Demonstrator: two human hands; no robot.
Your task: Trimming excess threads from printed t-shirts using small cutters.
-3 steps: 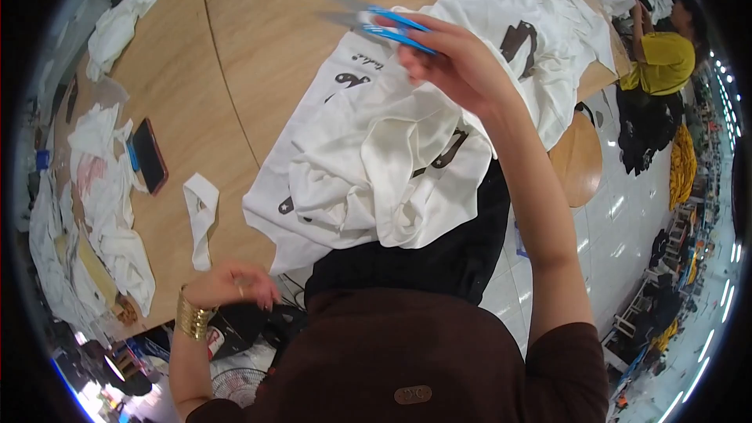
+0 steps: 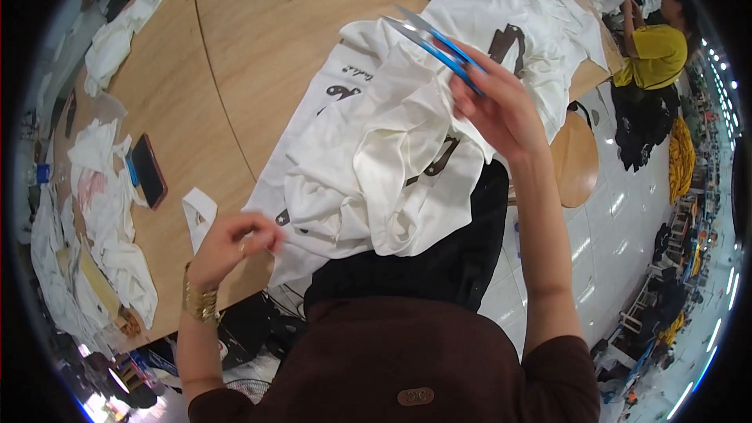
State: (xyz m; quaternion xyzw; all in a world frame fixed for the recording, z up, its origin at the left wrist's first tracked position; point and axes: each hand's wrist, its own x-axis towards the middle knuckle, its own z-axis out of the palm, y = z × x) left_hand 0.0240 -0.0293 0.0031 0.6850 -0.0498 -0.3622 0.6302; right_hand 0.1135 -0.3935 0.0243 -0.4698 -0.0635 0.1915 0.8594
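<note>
Blue-handled thread snips (image 2: 439, 48) are in my right hand (image 2: 501, 106), which is closed around them above the white garments. Their blades point up and to the left, spread apart. My left hand (image 2: 231, 247) hovers over the table's near edge beside the garment, its fingers loosely bent and apart with nothing visible in them; the fingertips are a little blurred. Below both hands a crumpled white shirt (image 2: 329, 164) with dark printed figures lies across the table edge and my lap. A white fabric strip (image 2: 200, 211) lies partly behind my left hand.
A phone (image 2: 149, 171) lies on the wooden table (image 2: 258, 0) at the left, by piled white cloth (image 2: 102, 164). More white garments (image 2: 540, 23) are heaped at the far right. Beyond them a person in a yellow top (image 2: 659, 51) handles cloth. A round wooden stool (image 2: 576, 160) stands right.
My right hand has moved right and slightly down, carrying the snips away from the shirt's left side. My left hand has risen from the table edge toward the shirt.
</note>
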